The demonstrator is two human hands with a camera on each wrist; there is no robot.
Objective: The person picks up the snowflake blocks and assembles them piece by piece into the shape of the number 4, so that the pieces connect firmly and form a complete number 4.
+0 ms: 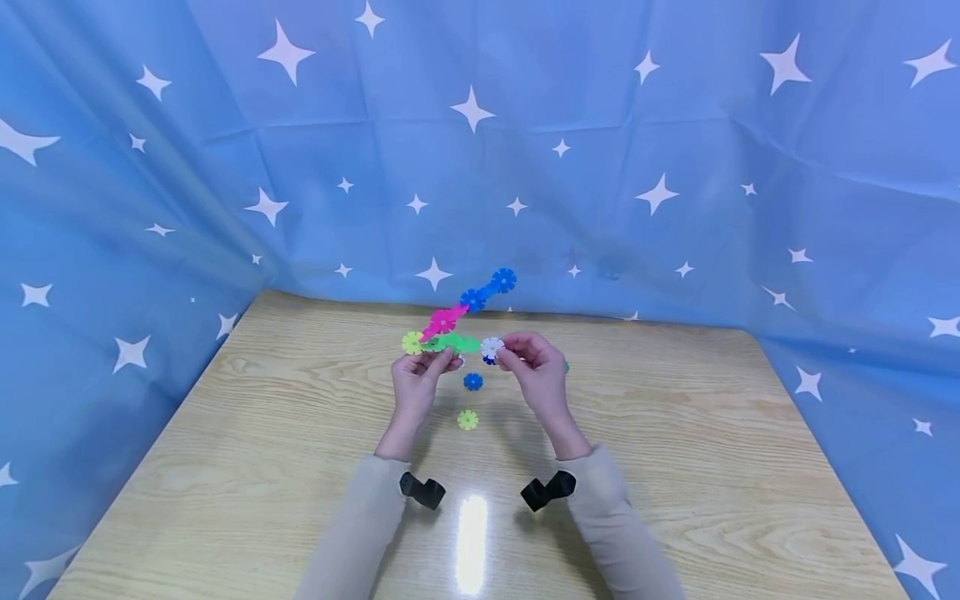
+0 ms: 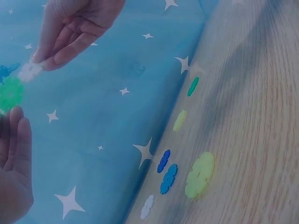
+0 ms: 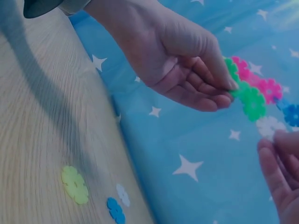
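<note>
My left hand [image 1: 417,385] pinches the green part of a chain of flower-shaped interlocking discs. The chain runs from a yellow disc [image 1: 412,342] and green discs [image 1: 453,342] through pink discs [image 1: 443,322] to blue discs [image 1: 504,280] at its raised end. Between thumb and fingertips, my right hand [image 1: 542,371] holds a white flower disc [image 1: 492,347] just right of the green end. In the right wrist view, the white disc [image 3: 270,126] is right at the edge of a green disc [image 3: 252,102], and the left thumb presses on the green piece.
Loose flower discs lie on the wooden table [image 1: 300,433]: a yellow disc [image 1: 468,420] and a blue disc [image 1: 473,382] below the hands. Farther off are a white disc [image 2: 147,207], a dark blue disc [image 2: 163,161] and a green disc [image 2: 193,87]. A starry blue curtain [image 1: 600,167] surrounds the table.
</note>
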